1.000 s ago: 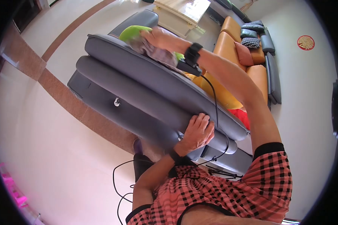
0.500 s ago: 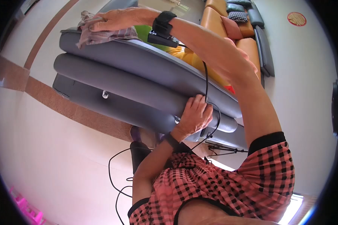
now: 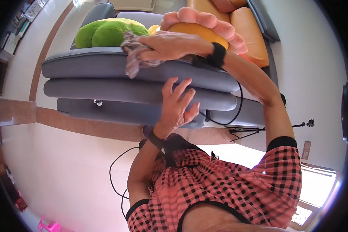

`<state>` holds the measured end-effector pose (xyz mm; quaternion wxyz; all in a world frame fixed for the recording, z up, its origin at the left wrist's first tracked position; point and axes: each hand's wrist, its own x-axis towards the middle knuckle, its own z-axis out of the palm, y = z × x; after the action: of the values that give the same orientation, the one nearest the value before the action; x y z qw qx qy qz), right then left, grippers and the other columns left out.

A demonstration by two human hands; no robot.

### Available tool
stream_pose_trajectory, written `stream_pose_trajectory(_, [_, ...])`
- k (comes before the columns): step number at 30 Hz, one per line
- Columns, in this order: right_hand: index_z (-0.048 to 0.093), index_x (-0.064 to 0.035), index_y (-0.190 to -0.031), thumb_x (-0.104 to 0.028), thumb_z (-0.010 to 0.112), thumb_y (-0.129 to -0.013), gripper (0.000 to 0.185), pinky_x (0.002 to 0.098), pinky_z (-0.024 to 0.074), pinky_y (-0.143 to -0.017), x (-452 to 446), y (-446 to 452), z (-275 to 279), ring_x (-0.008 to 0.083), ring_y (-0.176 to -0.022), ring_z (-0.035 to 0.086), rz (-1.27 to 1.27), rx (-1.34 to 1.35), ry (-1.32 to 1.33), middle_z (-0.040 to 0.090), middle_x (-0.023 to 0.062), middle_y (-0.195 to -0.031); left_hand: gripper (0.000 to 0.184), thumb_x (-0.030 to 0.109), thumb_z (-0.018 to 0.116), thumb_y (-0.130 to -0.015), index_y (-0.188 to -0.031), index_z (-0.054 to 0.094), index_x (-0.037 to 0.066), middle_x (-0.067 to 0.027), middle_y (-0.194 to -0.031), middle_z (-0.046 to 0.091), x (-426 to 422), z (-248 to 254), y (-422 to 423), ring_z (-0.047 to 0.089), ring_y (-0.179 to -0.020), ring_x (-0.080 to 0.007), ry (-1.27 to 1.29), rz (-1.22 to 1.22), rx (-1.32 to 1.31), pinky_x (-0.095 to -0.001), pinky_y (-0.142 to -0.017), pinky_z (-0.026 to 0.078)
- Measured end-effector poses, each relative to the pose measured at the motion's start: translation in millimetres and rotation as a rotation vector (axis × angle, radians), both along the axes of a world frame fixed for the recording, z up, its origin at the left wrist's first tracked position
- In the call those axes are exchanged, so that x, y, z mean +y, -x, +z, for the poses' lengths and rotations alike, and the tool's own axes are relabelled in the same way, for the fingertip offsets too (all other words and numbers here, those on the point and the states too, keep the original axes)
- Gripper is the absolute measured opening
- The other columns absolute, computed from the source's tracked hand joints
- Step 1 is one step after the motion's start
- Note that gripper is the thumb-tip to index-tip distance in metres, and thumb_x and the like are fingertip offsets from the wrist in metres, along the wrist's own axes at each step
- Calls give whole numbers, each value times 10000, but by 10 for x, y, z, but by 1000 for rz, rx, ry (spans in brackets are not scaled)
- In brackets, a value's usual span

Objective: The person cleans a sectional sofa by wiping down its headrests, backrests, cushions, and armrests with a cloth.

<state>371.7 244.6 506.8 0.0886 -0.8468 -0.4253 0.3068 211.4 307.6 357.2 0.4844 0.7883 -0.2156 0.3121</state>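
Note:
A crumpled, striped greyish-pink cloth (image 3: pixel 133 58) lies under the fingers of my right hand (image 3: pixel 168 44), which grips it against the top edge of a grey sofa back (image 3: pixel 85 63). My left hand (image 3: pixel 176 103) is in front of the sofa's rear cushions with its fingers spread and nothing in them. A green plush cushion (image 3: pixel 112 33) lies just behind the cloth. Beyond my right wrist is a yellow cushion with a scalloped pink edge (image 3: pixel 205 27). A black device is strapped at my right wrist.
An orange sofa (image 3: pixel 245 36) stands beyond the grey one. A black cable (image 3: pixel 239 106) hangs from my right wrist toward the sofa's lower side. At the right is a black tripod (image 3: pixel 255 130). A pink plastic stool (image 3: pixel 50 225) is at the bottom left.
My right hand and the cloth have moved from the sofa back's left end toward its middle. My left hand has come off the cushion edge and its fingers have spread. The view has shifted.

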Motion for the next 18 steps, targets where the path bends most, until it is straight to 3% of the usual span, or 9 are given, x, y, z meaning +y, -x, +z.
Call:
stream_pose_trajectory(3, [529,-29,-1262,-418,580,-891,540,473,407,-970,-127,190,-163,358,-1147,532,-83,-140,25,568,184,-1238,358,178,732,-715,-1021,607,40,-132,-1261,554,-187,127,188,448,-1187,-417,62,-188,48,-500,-1015,378])
stream_pose_trajectory(4, [512,-50,-1309,-374,597,-887,539,481,383,-1007,-245,342,-226,343,-1202,493,-143,-234,8,531,151,-1322,357,173,733,-713,-1018,607,38,-133,-1256,556,-263,123,256,452,-1186,-413,70,-236,70,-500,-1008,385])
stream_pose_trajectory(6, [528,-67,-1280,-278,687,-806,542,471,379,-1019,-456,554,-353,352,-1212,469,-118,-361,-228,530,154,-1277,356,164,736,-709,-1014,606,34,-135,-1246,558,-382,72,370,459,-1185,-407,96,-331,112,-500,-996,398])
stream_pose_trajectory(7, [536,-76,-1265,-230,733,-766,558,466,377,-1024,-549,657,-398,357,-1218,457,-109,-422,-345,530,155,-1255,359,140,738,-700,-1008,601,19,-137,-1160,583,-401,63,429,505,-1135,-378,99,-348,123,-485,-963,422])
stream_pose_trajectory(10, [563,-123,-1262,-203,785,-698,612,486,354,-1040,-745,984,-456,379,-1260,413,-105,-554,-368,469,133,-1344,333,111,728,-712,-998,597,-1,-144,-1053,594,-327,-32,587,547,-1065,-354,120,-396,178,-461,-928,437])
stream_pose_trajectory(11, [551,-153,-1299,-186,825,-627,726,508,338,-1039,-814,1077,-453,405,-1293,364,-90,-652,-295,381,118,-1430,320,95,723,-716,-992,597,-6,-146,-1024,594,-263,-41,640,555,-1039,-350,121,-403,201,-454,-915,440])
stream_pose_trajectory(15, [514,-193,-1353,-219,866,-545,881,524,328,-1021,-893,1162,-397,393,-1306,348,-222,-787,-196,295,105,-1499,273,47,707,-734,-979,601,-12,-148,-942,599,111,-178,747,577,-952,-342,141,-406,295,-432,-874,446])
stream_pose_trajectory(18, [454,-197,-1399,-208,867,-530,962,499,347,-1008,-746,1023,-506,373,-1281,379,-434,-716,-161,336,112,-1471,256,26,700,-743,-977,602,-4,-135,-905,603,375,-340,813,582,-903,-336,166,-384,312,-418,-857,447])
